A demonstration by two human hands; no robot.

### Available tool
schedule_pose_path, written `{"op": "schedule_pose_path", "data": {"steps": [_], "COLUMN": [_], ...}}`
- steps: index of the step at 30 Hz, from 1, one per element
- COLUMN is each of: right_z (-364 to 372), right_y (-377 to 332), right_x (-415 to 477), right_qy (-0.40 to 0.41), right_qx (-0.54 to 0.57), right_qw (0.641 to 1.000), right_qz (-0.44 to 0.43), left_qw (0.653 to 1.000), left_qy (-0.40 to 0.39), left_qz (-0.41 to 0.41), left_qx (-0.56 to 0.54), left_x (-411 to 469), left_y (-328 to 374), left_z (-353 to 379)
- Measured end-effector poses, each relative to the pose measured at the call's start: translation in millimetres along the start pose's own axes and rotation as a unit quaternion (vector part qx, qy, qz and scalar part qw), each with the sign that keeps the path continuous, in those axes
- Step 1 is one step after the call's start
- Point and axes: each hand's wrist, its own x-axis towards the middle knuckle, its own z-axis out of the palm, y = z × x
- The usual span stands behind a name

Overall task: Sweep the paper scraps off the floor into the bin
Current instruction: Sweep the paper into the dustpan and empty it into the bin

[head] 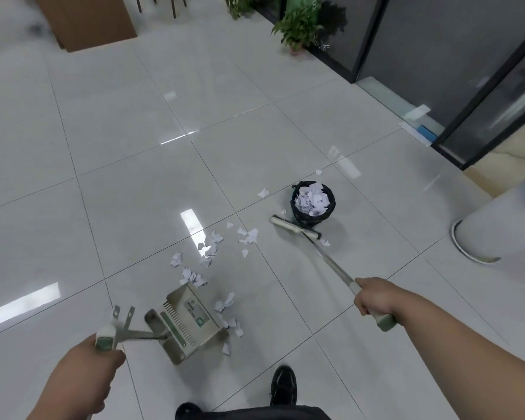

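Note:
White paper scraps (211,250) lie scattered across the grey tiles between the dustpan and the bin, with a few more beside the pan's right edge. A small black bin (313,218) holds a heap of scraps. My right hand (373,297) grips the broom handle; the broom head (288,226) rests on the floor just in front of the bin. My left hand (99,363) grips the green-and-white handle of the grey dustpan (188,319), which sits on the floor with its mouth toward the scraps.
My black shoe (283,384) stands just behind the dustpan. A white round pedestal base (479,234) is at the right. Dark glass partitions (437,56) and potted plants (299,28) line the far right; a brown cabinet (88,19) stands far left.

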Motion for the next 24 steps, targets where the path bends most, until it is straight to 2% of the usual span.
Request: {"op": "schedule_pose_path", "data": {"steps": [5, 9, 16, 21, 24], "right_z": [-21, -27, -70, -75, -67], "right_y": [4, 25, 69, 75, 66], "right_x": [34, 27, -1, 14, 25], "right_qy": [-0.027, -0.055, -0.017, 0.036, 0.028], "right_qx": [-0.089, -0.068, 0.01, -0.053, -0.089], "right_qw": [0.996, 0.996, 1.0, 0.998, 0.995], "right_qz": [0.017, 0.024, 0.009, 0.024, 0.035], "left_qw": [1.0, 1.0, 0.999, 0.998, 0.999], "left_qy": [0.015, 0.008, -0.03, -0.047, -0.04], "left_qz": [0.002, 0.012, 0.025, 0.009, 0.021], "left_qx": [0.011, 0.004, -0.015, -0.036, -0.023], "left_x": [-6, -9, -19, -26, -28], "left_y": [16, 34, 56, 59, 59], "left_z": [24, 42, 57, 65, 67]}}
